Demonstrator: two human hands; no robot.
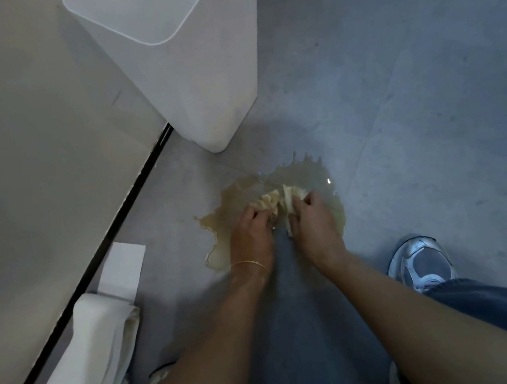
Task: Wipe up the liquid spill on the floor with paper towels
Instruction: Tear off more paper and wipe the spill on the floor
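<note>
A yellowish-brown liquid spill (313, 179) spreads over the grey floor in front of me. A soaked, crumpled paper towel (280, 200) lies in the middle of it. My left hand (250, 233), with a thin gold bangle at the wrist, grips the wad's left part. Close beside it, my right hand (313, 220) grips the right part, fingers curled over it. A flattened roll of white paper towels (89, 357) lies on the floor at the lower left, with one sheet trailing out from it.
A tall white plastic bin (192, 68) stands just behind the spill. A pale wall panel (22, 145) with a black base strip runs along the left. My sneaker (422, 261) and jeans leg are at the right.
</note>
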